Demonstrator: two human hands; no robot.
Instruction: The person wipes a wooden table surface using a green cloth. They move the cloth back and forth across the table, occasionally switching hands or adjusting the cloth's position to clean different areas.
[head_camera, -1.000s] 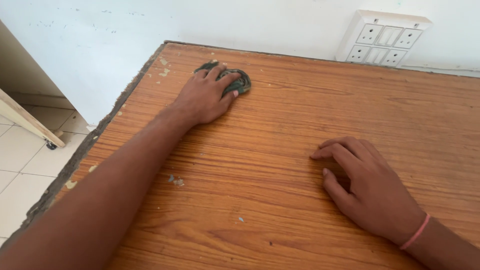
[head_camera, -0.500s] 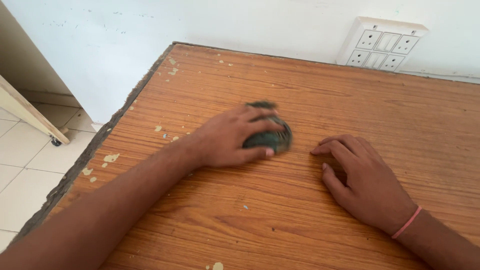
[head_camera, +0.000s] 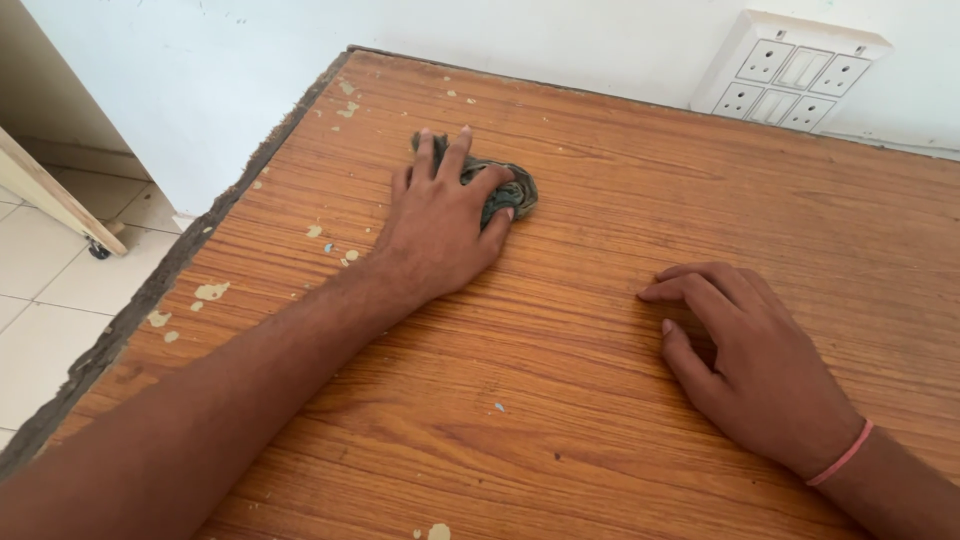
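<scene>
Moved up and to the left since half a second ago: left hand (head_camera: 440, 225) and the dark green cloth (head_camera: 505, 190) under it, now farther up the bench (head_camera: 600, 400) toward the wall, well apart from the right hand (head_camera: 755, 355).

Nearest: bare wood-grain bench top with a few pale paint flecks (head_camera: 212, 291) along its worn left edge. Right hand resting palm down on the wood, fingers loosely curled, grip holding nothing; pink band (head_camera: 840, 453) around its wrist.

Farther up: left hand pressed flat on the crumpled cloth, fingers spread over it, grip narrow, pinning the wad against the bench rather than closing round it. Cloth showing past the fingertips on the right side, lying on the far left part of the bench top.

Farthest: white switch and socket panel (head_camera: 790, 75) on the wall at the back right; tiled floor (head_camera: 40, 290) off to the left. No containers in sight.
</scene>
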